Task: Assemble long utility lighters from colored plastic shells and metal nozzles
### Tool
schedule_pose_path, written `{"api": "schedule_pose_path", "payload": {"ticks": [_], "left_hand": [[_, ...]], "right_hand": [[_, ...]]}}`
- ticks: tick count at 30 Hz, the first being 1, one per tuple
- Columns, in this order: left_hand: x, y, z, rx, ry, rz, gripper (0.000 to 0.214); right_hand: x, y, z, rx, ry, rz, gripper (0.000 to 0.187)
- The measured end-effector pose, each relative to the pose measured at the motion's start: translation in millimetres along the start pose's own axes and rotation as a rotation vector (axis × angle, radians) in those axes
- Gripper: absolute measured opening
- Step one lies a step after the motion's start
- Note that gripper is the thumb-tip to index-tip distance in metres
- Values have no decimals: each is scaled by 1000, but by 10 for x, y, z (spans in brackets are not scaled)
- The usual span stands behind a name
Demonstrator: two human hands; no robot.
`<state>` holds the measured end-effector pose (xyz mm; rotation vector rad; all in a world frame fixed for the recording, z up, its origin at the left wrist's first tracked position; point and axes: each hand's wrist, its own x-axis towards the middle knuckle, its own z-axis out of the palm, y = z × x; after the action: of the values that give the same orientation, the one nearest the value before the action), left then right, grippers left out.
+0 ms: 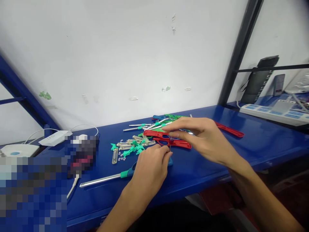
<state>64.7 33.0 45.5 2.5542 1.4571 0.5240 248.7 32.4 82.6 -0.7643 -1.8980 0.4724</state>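
My left hand [153, 167] is closed over a long-nosed lighter with a blue handle [170, 162], a green collar [124, 174] and a metal tube [101, 181] that points left along the table. Above the handle, the fingers of my right hand [200, 137] pinch a small screwdriver [171, 140] with a see-through purplish grip. Its thin shaft points down to my left fingertips, where the tip is hidden. Just behind my hands lie red lighter shells [182, 143]. Left of them is a heap of clear fuel tanks [126, 147] and green plastic pieces [130, 151].
Metal tubes [135, 129] and green shells [176, 116] are piled at the back. Another red shell [230, 130] lies to the right. White devices with cables [54, 138] stand at the left, a power strip [272, 112] at the right. A wall closes off the blue table [205, 175] behind.
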Motion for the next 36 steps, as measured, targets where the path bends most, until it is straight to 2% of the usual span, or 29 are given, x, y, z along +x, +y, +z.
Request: {"api": "schedule_pose_path", "payload": {"ticks": [2,5,8,11,14,16,17,18,21,22,24,27,29,31,34,36], "left_hand": [[-6,2,4,-3,8,1,22],[-12,2,2,0,11,14,22],[-12,-1,-8,15,9,25,27],[-10,0,-14,20,8,31,28],[-5,0,-8,18,9,30,26],[-2,-4,-1,16,11,28,26],[-2,-8,2,15,12,28,27],[-2,-12,4,13,12,29,28],[-7,-20,7,9,11,32,30],[-8,-21,8,8,11,34,30],[-9,-20,13,6,14,37,30],[-6,-15,21,4,26,42,29],[-4,-13,24,5,34,39,28],[-5,-15,25,8,35,32,27],[-6,-23,30,10,30,27,27],[-5,-28,35,9,31,28,27]], "right_hand": [[13,22,56,-8,68,11,10],[16,22,94,-128,154,-21,5],[-3,-14,54,-129,65,-39,18],[-7,-5,63,52,3,29,30],[20,67,172,193,181,53,26],[36,102,223,161,294,26,15],[38,102,221,119,295,23,8],[35,90,197,80,247,32,2],[6,0,60,77,-29,96,22],[-5,-31,23,88,-83,109,25],[-18,-70,5,71,-77,120,22],[-12,-54,93,-83,99,60,8],[-2,-30,151,-187,174,-16,8],[0,-33,155,-193,129,-38,13],[-7,-85,95,-53,-26,55,24],[-11,-112,75,-10,-33,101,21]]}}
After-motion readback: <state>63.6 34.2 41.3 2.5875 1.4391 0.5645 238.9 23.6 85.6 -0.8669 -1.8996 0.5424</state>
